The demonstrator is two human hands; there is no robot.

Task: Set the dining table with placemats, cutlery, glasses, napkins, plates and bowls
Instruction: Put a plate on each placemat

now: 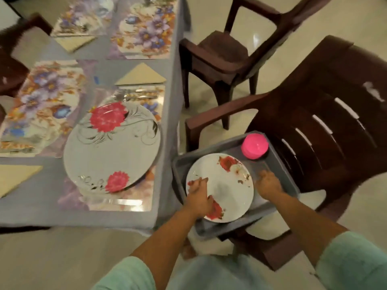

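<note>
Pale floor tiles run under a bench covered in grey cloth, with two dark brown plastic chairs drawn up at its right side. On the bench lie four floral placemats; the nearest one carries a large white plate with pink flowers, and cutlery lies at that mat's far end. A folded beige napkin sits just beyond the cutlery, another napkin lies at the left edge, and a third lies farther off.

On the seat of the nearer chair rests a grey tray. Inside it lies a smaller white plate with red flowers, and a stack of pink bowls stands in the tray's far corner, apart from the plate.

Both hands reach down to that smaller plate, one on each side. The left hand lies over the plate's left rim, its fingers curled, the thumb on top of the plate; its grip looks closed on the rim, though blur hides the fingertips. The right hand sits at the plate's right rim, fingers bent downward beside the edge and over the tray floor; whether its grip has closed on the plate or only touches it, I cannot tell. The plate lies flat between the two hands, with its near edge over the tray's front wall. Light green sleeves show at the bottom.
</note>
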